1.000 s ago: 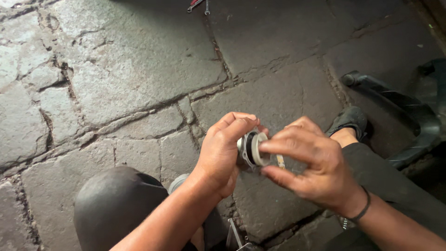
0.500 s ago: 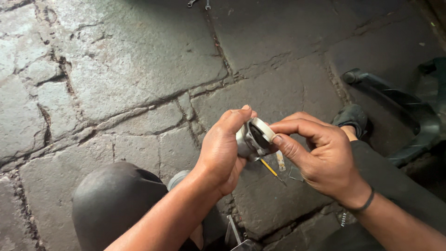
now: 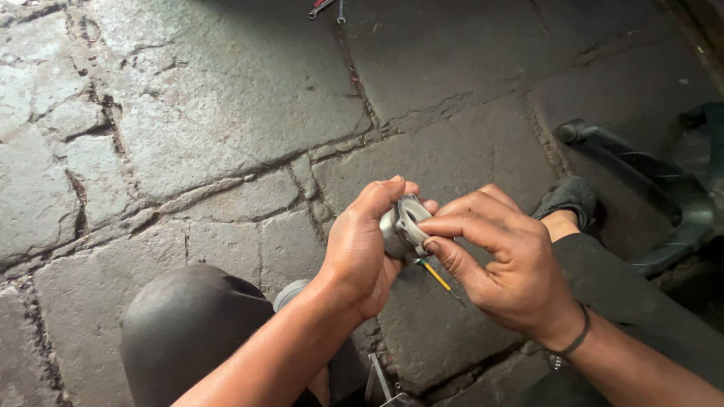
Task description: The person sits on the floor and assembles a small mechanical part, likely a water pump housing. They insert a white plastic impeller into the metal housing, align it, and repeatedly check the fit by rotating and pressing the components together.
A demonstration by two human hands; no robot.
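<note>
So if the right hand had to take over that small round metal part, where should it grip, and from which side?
Probably on the flat ringed face and its rim, coming from the right. The metal part sits in the left hand, whose fingers wrap its rounded body from the left and above, leaving only that right-facing end exposed. The right hand already touches there. Mind the thin yellow wire hanging below.

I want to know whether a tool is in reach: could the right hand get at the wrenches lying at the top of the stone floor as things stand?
Probably not: the wrenches lie far off, and the right hand is busy at the metal part.

Cracked stone floor (image 3: 226,136), tools (image 3: 326,7)
</note>
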